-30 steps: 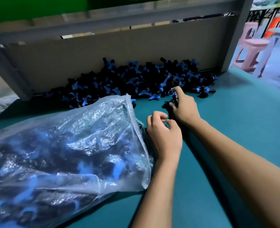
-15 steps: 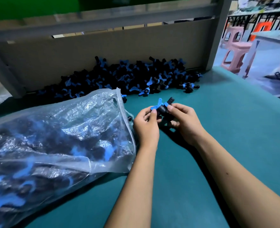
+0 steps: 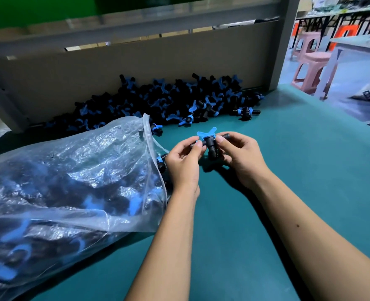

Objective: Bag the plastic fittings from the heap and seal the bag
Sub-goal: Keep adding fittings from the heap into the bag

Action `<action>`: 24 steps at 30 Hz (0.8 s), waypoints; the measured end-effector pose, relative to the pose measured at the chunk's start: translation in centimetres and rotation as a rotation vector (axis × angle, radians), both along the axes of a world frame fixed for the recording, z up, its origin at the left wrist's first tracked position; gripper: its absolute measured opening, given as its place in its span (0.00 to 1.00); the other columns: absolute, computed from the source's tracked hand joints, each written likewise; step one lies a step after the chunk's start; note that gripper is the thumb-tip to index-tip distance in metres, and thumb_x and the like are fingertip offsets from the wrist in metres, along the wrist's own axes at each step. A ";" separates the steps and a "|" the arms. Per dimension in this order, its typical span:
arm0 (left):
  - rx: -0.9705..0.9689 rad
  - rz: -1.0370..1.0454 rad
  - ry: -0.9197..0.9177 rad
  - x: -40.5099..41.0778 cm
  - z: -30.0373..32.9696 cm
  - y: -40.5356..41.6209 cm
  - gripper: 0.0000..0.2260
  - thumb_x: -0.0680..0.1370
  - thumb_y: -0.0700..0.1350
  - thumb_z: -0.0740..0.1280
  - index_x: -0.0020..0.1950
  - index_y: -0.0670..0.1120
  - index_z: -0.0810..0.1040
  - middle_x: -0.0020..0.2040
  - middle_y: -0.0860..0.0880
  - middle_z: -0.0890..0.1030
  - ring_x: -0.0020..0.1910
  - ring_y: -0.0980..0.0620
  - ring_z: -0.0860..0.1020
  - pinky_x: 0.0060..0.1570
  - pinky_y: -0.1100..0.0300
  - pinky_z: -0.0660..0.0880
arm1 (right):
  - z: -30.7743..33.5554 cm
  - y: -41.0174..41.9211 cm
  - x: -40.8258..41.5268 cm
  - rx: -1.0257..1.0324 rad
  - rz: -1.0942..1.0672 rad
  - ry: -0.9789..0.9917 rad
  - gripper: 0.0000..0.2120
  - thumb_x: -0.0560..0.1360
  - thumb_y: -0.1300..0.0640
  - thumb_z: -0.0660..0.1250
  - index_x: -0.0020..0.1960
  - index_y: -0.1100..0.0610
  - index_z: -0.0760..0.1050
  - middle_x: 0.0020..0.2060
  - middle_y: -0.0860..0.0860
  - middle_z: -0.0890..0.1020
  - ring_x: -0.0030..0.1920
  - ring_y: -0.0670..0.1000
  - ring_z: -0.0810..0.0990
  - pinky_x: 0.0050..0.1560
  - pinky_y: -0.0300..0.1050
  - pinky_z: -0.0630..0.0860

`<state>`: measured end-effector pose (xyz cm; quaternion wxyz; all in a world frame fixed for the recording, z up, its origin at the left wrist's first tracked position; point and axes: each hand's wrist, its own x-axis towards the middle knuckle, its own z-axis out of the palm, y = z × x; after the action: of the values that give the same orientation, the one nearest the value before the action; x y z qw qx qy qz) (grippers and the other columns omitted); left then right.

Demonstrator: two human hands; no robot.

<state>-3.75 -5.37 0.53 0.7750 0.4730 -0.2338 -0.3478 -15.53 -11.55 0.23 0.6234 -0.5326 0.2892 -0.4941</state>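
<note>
Black-and-blue fitting [image 3: 210, 141] pinched between both hands, heap [image 3: 169, 101] behind, bulging bag [image 3: 66, 183] alongside.

1 bag [image 3: 66, 183], 2 hands, 2 stools [image 3: 310, 68]

Dim, cool, blue-tinted light over desk [image 3: 299, 170]. Brighter daylight spills in from upper right, washing out floor there. White glare streaks across crinkled clear bag [image 3: 71, 174]. Dark shadow under both forearms and beneath hands. Heap [image 3: 158, 101] sits in gloom, detail lost. Wide-angle bend at edges, rails curving. Top and right background smeared, soft.
</note>
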 end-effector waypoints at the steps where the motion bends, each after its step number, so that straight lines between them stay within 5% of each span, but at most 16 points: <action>1: 0.006 -0.012 -0.011 0.0 0.0 0.0 0.06 0.78 0.32 0.72 0.51 0.40 0.85 0.42 0.47 0.86 0.42 0.52 0.84 0.45 0.63 0.80 | -0.1 -0.1 -0.1 0.015 -0.001 -0.010 0.10 0.77 0.58 0.73 0.52 0.64 0.82 0.48 0.68 0.83 0.41 0.62 0.82 0.49 0.69 0.79; 5: 0.008 -0.014 0.011 -0.1 -0.1 0.3 0.13 0.76 0.33 0.75 0.58 0.42 0.79 0.45 0.43 0.87 0.38 0.54 0.84 0.37 0.65 0.78 | -0.2 -0.1 0.0 -0.001 0.002 0.019 0.09 0.73 0.55 0.76 0.50 0.59 0.84 0.43 0.57 0.84 0.40 0.55 0.80 0.43 0.51 0.78; 8: -0.006 0.009 0.023 0.1 -0.1 0.2 0.13 0.75 0.33 0.75 0.57 0.42 0.77 0.44 0.44 0.87 0.38 0.54 0.84 0.39 0.66 0.78 | -0.3 -0.1 0.1 -0.008 -0.012 0.055 0.07 0.72 0.55 0.77 0.48 0.56 0.85 0.41 0.55 0.83 0.39 0.51 0.78 0.40 0.45 0.77; 15: -0.038 0.139 0.059 0.3 -0.2 -0.2 0.11 0.76 0.32 0.75 0.56 0.40 0.79 0.53 0.38 0.85 0.43 0.58 0.85 0.47 0.68 0.78 | -0.1 -0.4 -0.1 0.187 -0.186 -0.100 0.03 0.76 0.58 0.73 0.49 0.57 0.84 0.38 0.48 0.83 0.38 0.44 0.79 0.43 0.39 0.76; 20: -0.019 0.060 -0.011 -0.7 -0.4 -0.1 0.13 0.76 0.33 0.75 0.59 0.41 0.79 0.50 0.40 0.86 0.44 0.55 0.85 0.46 0.67 0.78 | -0.1 0.2 0.1 0.086 -0.141 -0.038 0.03 0.73 0.58 0.76 0.46 0.56 0.85 0.38 0.50 0.84 0.37 0.50 0.78 0.46 0.50 0.76; 24: -0.005 0.054 -0.096 -0.9 -0.4 -0.2 0.10 0.76 0.32 0.74 0.55 0.40 0.81 0.44 0.45 0.85 0.40 0.57 0.83 0.43 0.67 0.77 | 0.1 0.5 0.1 -0.045 -0.064 0.033 0.04 0.72 0.61 0.77 0.45 0.54 0.84 0.41 0.51 0.87 0.39 0.47 0.84 0.38 0.38 0.77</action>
<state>-4.63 -5.54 0.17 0.7733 0.4934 -0.2586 -0.3029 -15.45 -11.07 0.29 0.5904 -0.5450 0.3050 -0.5112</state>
